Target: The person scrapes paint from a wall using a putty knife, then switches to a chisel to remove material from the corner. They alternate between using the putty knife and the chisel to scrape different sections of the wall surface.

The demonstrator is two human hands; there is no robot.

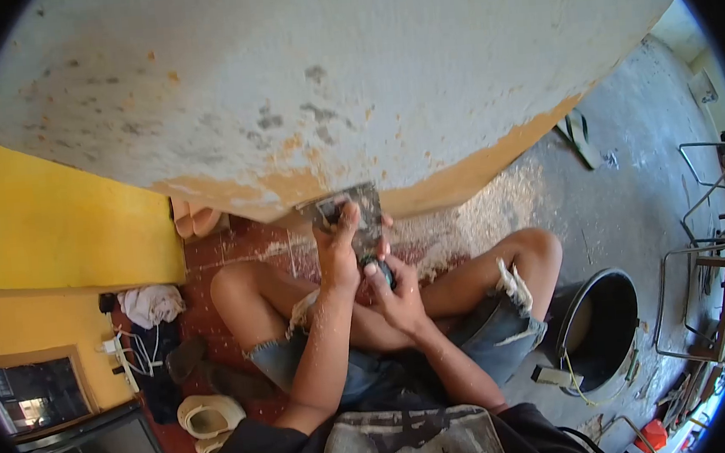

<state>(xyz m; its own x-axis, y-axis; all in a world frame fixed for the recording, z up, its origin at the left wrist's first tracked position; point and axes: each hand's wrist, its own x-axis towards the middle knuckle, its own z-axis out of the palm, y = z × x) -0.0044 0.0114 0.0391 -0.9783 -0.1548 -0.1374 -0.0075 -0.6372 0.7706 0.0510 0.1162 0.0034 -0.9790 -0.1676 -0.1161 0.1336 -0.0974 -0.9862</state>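
Note:
A scraper (367,200) with a wide, dirty metal blade is held in both hands in front of my crossed legs. My right hand (398,296) is wrapped round its dark handle, low down. My left hand (339,250) grips the blade from the left, with the thumb pressed on its face. The blade's top edge is at the lower part of the white-painted wall (418,69); whether it touches cannot be made out. Orange-tan patches show on the wall near the blade, where the white coat is gone. Pale flecks cling to both forearms.
Pale flakes (501,203) cover the floor beyond my knees. To the right stand a black bucket (562,330) and metal-framed furniture (660,331); a flip-flop (579,141) lies further off. A yellow wall (64,216), cloth (152,305) and shoes (210,416) are on the left.

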